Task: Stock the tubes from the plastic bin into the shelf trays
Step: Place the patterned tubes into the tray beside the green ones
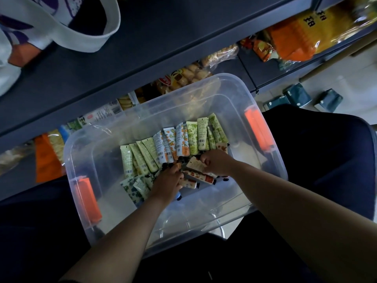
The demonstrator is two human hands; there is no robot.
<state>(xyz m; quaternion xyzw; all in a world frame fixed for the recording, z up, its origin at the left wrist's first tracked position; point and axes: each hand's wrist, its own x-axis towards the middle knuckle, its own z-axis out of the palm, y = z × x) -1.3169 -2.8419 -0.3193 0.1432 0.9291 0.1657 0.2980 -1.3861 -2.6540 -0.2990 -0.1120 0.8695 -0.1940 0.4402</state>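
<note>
Down between the person's knees sits a clear plastic bin (pixel 204 86) with an orange latch at its left end (pixel 87 198) and another at its right end (pixel 258 128). Across the bin's floor lies a row of tubes (pixel 173 148), crimped ends pointing far and caps near: pale green ones on the left, white ones with orange fruit print in the middle, leaf-green ones on the right. Nearer the person, more tubes lie jumbled, some cream with brown print, some white with blue-green leaves at the near left.

Both hands are down in this jumble. The left hand (pixel 167 183) rests knuckles-up on the pile with its fingers curled into the tubes; whether they grip one I cannot tell. The right hand (pixel 216 161) is curled round the crimped end of a cream tube (pixel 196 164), pinching it.

Beyond the bin runs a dark shelf (pixel 142 43), with packets of snacks (pixel 183 76) on the level below it. A white tote bag (pixel 61 21) lies on the shelf at far left. Blue packs (pixel 295 97) lie on the floor at right.
</note>
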